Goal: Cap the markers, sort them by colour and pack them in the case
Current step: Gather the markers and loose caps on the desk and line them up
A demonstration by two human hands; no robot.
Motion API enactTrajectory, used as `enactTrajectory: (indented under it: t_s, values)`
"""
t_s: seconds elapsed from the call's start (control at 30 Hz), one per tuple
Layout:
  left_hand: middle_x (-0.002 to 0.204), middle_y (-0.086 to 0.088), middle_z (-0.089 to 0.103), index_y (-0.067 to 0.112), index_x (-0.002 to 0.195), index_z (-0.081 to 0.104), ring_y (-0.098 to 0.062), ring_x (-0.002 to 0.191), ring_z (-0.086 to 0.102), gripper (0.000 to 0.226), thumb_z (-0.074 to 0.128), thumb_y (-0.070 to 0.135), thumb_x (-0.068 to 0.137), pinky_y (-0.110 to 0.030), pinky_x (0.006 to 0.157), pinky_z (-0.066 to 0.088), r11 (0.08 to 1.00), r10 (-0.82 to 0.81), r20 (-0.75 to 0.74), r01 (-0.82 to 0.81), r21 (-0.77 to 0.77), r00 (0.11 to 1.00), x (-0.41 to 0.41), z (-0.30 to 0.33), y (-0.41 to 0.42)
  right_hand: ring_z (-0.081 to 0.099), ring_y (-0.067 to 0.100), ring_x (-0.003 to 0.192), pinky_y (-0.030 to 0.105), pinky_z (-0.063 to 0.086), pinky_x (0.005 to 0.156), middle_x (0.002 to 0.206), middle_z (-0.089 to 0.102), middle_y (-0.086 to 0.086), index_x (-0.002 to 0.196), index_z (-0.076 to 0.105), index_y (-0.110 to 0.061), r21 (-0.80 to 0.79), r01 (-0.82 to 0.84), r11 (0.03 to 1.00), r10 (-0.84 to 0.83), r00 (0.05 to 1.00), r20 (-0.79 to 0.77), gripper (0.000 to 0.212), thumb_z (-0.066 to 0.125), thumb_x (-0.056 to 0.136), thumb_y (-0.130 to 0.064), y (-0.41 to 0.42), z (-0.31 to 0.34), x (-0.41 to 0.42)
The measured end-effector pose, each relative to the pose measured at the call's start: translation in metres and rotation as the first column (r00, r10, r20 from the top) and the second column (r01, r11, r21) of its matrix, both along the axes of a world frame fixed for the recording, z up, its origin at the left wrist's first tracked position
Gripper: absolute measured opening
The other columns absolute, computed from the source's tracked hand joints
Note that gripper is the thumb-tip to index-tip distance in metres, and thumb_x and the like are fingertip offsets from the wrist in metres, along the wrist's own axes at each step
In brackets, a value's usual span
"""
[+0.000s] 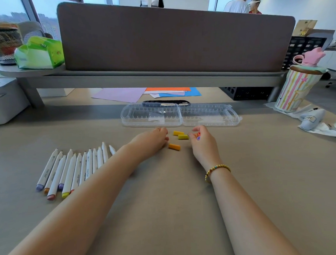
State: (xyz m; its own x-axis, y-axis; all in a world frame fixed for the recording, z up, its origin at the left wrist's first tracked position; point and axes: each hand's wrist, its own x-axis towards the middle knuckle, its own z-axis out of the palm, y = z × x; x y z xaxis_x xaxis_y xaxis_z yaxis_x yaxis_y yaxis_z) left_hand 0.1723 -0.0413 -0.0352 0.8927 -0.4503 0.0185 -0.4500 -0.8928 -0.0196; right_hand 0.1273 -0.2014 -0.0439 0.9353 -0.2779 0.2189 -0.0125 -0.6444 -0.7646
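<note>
**Soft daylight, wide-angle bending at the edges**

The scene is evenly and brightly lit by daylight from the windows (43,8) at the upper left of the frame. Only faint, soft shadows are cast on the desk (160,185) beneath the forearms. Small highlights are seen on the clear case (180,115). Straight lines are bowed toward the frame edges, and the corners are slightly softened. Mild blur is noted throughout.

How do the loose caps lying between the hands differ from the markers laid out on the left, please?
The loose caps are short yellow and orange stubs, scattered between the left hand and right hand; the markers are long white barrels, lined up side by side. The caps lie near the open case, while the markers lie farther from it. Both rest flat on the table, outside the case.
</note>
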Motion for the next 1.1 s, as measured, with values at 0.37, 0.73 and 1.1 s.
enactTrajectory:
  t_s: [0.37, 0.73, 1.1]
  values:
    - [0.135, -0.013, 0.05, 0.027, 0.15, 0.006, -0.028, 0.112, 0.057, 0.06, 0.038, 0.017, 0.1, -0.035, 0.091, 0.047, 0.999, 0.001, -0.022, -0.002, -0.045, 1.0, 0.021, 0.013, 0.011, 0.059, 0.028, 0.101, 0.032, 0.044, 0.074, 0.114, 0.063, 0.009, 0.126, 0.048, -0.017, -0.59, -0.224, 0.776, 0.141, 0.973, -0.183, 0.031, 0.042, 0.098, -0.029, 0.013, 0.008, 0.024]
    - [0.11, -0.013, 0.056, 0.008, 0.118, 0.043, -0.024, 0.087, 0.051, 0.021, 0.04, 0.015, 0.098, -0.031, 0.079, 0.042, 0.992, 0.013, -0.113, 0.001, 0.123, 0.994, 0.033, 0.019, -0.005, 0.056, 0.027, 0.082, 0.031, 0.038, 0.063, 0.102, 0.063, 0.013, 0.12, 0.042, -0.006, -0.602, -0.258, 0.755, 0.095, 0.953, -0.289, 0.034, 0.045, 0.097, -0.032, 0.015, 0.018, 0.028]
    - [0.103, -0.014, 0.06, 0.005, 0.121, 0.043, -0.024, 0.085, 0.056, 0.028, 0.042, 0.018, 0.096, -0.03, 0.074, 0.044, 0.947, 0.059, -0.21, -0.121, -0.297, 0.976, 0.009, 0.02, 0.006, 0.059, 0.028, 0.088, 0.032, 0.042, 0.066, 0.098, 0.063, 0.012, 0.114, 0.049, -0.004, -0.568, -0.145, 0.81, 0.027, 0.977, -0.211, 0.027, 0.044, 0.097, -0.024, 0.011, 0.01, 0.02]
